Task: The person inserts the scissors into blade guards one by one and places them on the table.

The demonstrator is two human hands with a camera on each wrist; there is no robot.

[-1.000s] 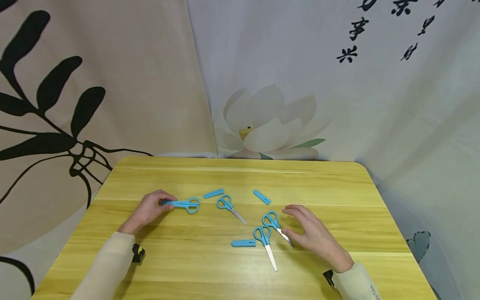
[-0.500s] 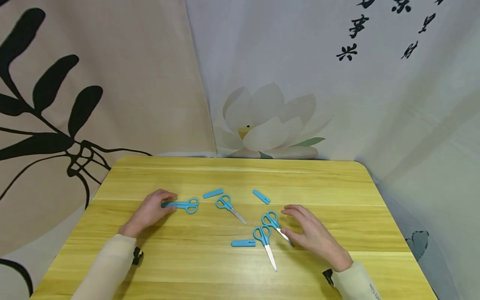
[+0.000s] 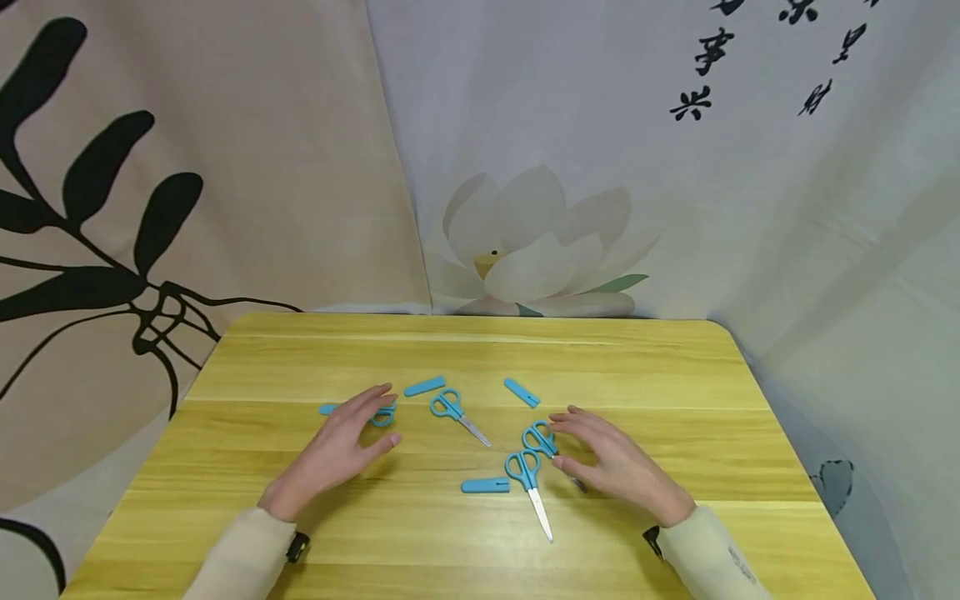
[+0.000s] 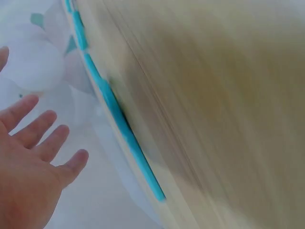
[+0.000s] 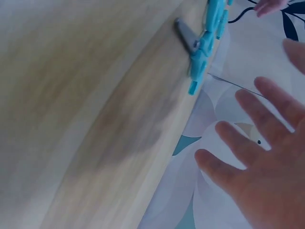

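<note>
My left hand (image 3: 333, 450) is over the table above a pair of blue scissors (image 3: 384, 415) with its blade in a blue cap (image 3: 327, 409). It covers the middle of them in the head view; its fingers are spread and hold nothing, as the left wrist view shows. My right hand (image 3: 626, 467), fingers apart, hovers beside uncapped scissors (image 3: 539, 438) and hides part of their blade. Just nearer lie other bare scissors (image 3: 527, 477), handles close to the first. A third bare pair (image 3: 448, 405) rests at the middle, blade pointing toward the near right.
Three loose blue caps lie on the wooden table (image 3: 390, 533): a back-left cap (image 3: 424, 386), a back-right cap (image 3: 522, 392) and a near cap (image 3: 485, 485). Behind the table's far edge hangs a printed cloth (image 3: 570, 100).
My left hand has let go of the capped scissors and moved right and toward me, over them. The capped scissors stay in place. My right hand has shifted slightly left.
</note>
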